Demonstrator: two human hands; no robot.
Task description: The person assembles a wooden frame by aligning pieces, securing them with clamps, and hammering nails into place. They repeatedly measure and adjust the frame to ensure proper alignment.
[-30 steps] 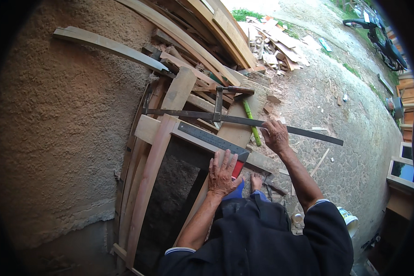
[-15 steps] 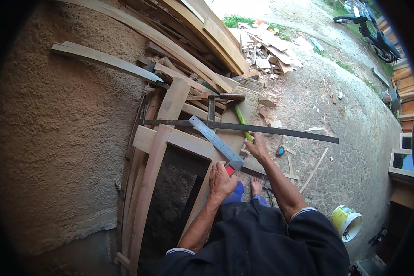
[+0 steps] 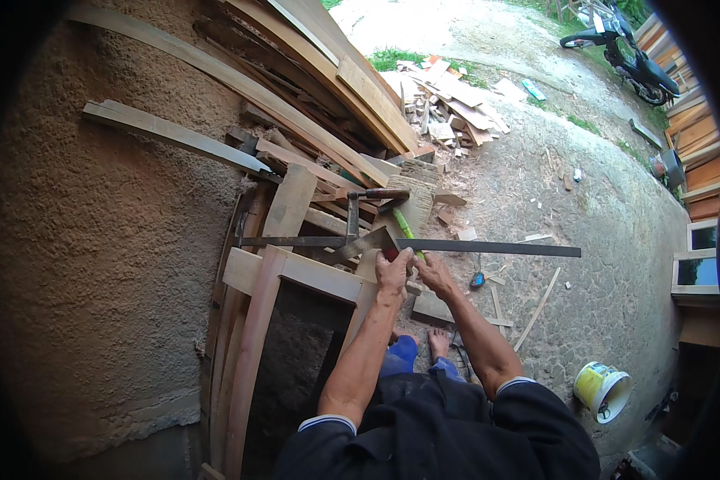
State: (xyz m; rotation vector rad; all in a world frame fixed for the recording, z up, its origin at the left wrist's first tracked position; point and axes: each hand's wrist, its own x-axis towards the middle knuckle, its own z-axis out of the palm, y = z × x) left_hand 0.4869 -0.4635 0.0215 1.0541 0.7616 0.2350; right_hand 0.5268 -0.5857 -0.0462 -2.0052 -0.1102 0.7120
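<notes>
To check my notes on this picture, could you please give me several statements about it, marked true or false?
1. The left hand holds a red-and-grey metal carpenter's square. True.
2. The person is wearing black leather shoes. False: the right foot is bare.
3. The two hands are far apart. False: the right hand is close beside the left hand.
4. A yellow-and-white plastic bucket is on the person's right. True.
5. A black motorcycle shows at the upper right. True.

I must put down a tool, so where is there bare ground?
Mostly bare ground lies between the long thin wood strip, the bucket and the window frame. It is crowded around the left hand and right hand: try square, bar clamp and green-handled hammer.
</notes>
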